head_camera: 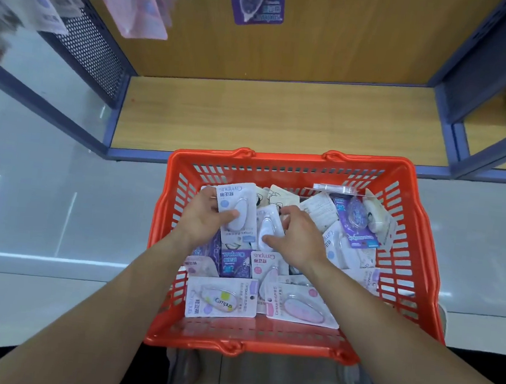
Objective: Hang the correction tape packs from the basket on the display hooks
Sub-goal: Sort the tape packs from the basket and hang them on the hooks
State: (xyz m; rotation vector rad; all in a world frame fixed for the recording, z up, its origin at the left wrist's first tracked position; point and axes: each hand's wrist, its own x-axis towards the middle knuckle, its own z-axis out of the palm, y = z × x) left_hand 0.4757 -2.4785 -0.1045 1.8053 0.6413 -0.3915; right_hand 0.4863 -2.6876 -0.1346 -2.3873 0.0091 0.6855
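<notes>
An orange basket [425,237] on the floor holds several correction tape packs. My left hand [202,218] grips a white pack [237,212] with a pale tape dispenser, thumb on its front. Beside it, my right hand [298,237] closes its fingers around another white pack [269,231] that still lies among the others. More packs lie below my hands, one with a colourful dispenser [220,300] and a pink one [301,308]. A purple pack [255,0] hangs on the wooden back panel above.
A wooden shelf base [282,118] with blue frame stands behind the basket. Pink and pale packs [130,3] hang blurred at the upper left by a perforated panel [90,46]. Grey tiled floor [45,204] spreads to the left.
</notes>
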